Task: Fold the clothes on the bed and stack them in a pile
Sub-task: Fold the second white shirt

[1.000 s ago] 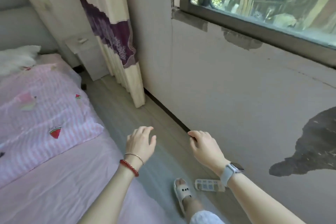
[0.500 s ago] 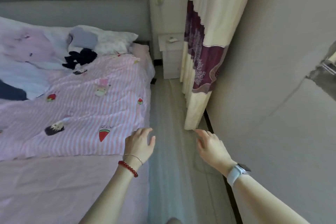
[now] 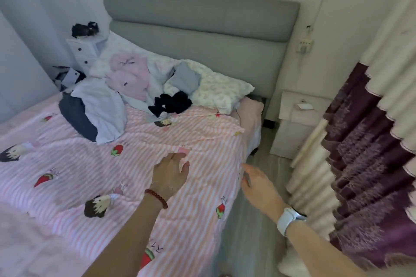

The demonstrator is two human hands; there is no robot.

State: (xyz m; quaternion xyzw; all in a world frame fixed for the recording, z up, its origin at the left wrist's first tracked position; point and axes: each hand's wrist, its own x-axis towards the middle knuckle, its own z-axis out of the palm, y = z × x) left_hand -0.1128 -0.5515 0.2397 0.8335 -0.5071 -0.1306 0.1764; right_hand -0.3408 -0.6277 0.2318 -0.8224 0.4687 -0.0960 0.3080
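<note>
View swung to bed; clothes point(image 3: 126, 87) well beyond left hand point(image 3: 171, 175) & right hand point(image 3: 258, 184), both relaxed, empty.

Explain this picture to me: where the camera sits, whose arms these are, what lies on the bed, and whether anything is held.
There is no machine here. One camera is worn on a person's head and looks forward and down, so the two arms belong to the wearer. The left hand, with a red bead bracelet at its wrist, reaches out over the pink striped cartoon-print blanket. The right hand, with a white wristwatch, hangs beside the bed's edge above the floor. Neither has a grip on anything. An unfolded heap of clothes in pink, pale blue, grey and black lies near the floral white pillow, below the grey padded headboard.
</note>
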